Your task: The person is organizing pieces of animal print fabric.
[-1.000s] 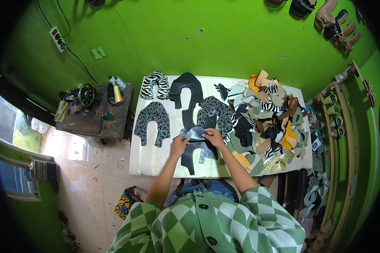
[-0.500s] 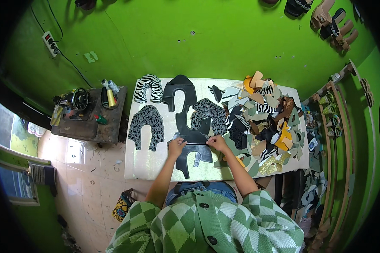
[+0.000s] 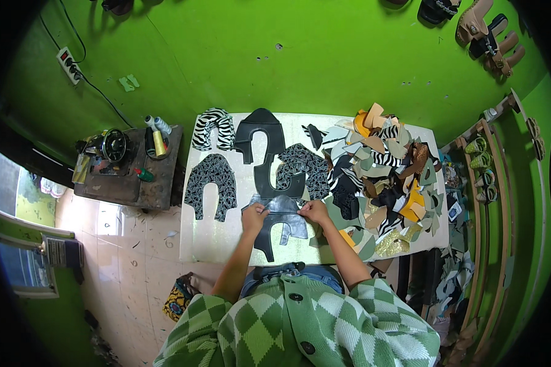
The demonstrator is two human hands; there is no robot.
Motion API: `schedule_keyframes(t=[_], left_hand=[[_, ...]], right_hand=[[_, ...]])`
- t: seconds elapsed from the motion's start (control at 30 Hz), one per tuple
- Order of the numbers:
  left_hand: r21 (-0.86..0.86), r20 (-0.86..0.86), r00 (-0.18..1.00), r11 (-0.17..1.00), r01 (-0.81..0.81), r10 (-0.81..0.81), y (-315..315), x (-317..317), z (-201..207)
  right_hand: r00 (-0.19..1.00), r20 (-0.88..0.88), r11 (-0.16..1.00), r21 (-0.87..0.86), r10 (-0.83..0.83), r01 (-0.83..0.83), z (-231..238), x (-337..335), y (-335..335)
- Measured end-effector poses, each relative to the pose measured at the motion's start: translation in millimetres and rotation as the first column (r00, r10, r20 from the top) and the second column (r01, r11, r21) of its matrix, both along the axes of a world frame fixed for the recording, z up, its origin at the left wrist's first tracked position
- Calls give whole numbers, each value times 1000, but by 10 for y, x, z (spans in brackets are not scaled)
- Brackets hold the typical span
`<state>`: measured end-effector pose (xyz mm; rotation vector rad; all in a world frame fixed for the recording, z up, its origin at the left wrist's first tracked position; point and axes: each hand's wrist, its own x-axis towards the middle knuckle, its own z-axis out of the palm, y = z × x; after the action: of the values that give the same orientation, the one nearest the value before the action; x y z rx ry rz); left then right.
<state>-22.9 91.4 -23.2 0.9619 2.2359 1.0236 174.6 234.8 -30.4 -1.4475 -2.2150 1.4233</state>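
My left hand [image 3: 254, 218] and my right hand [image 3: 314, 211] pinch opposite sides of a black leather-like piece [image 3: 280, 205] near the front middle of the table. Its greyish, shiny face shows between them, and part of its lower section hangs toward me below a crosswise seam or fold. Just beyond it lie a curved black piece [image 3: 264, 177] and a grey-black patterned arched piece [image 3: 315, 171], partly overlapping. Another patterned arch [image 3: 211, 180] rests left of my left hand. Farther back are a black arched piece [image 3: 260, 125] and a zebra-striped one [image 3: 214, 125].
A heap of coloured offcuts [image 3: 386, 177] covers the right side of the pale table [image 3: 196, 244]. On the left, a sewing machine [image 3: 111, 147] stands on a worn stand with thread cones [image 3: 159, 142] and a green bottle [image 3: 144, 175]. A rack with footwear [image 3: 476, 147] stands at right.
Both hands have moved slightly toward me. The held black piece has tilted or folded, so a shiny greyish face shows where a darker one was, and more of the patterned arch is uncovered.
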Motion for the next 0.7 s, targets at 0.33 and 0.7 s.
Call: schedule_keyframes(t=[0.33, 0.7], left_hand=[[32, -89, 995, 999, -41, 44, -4, 114, 51], [-27, -454, 889, 997, -73, 53, -68, 149, 313]], right_hand=[[963, 257, 997, 33, -81, 75, 270, -158, -92], [928, 321, 912, 291, 190, -288, 289, -260, -76]])
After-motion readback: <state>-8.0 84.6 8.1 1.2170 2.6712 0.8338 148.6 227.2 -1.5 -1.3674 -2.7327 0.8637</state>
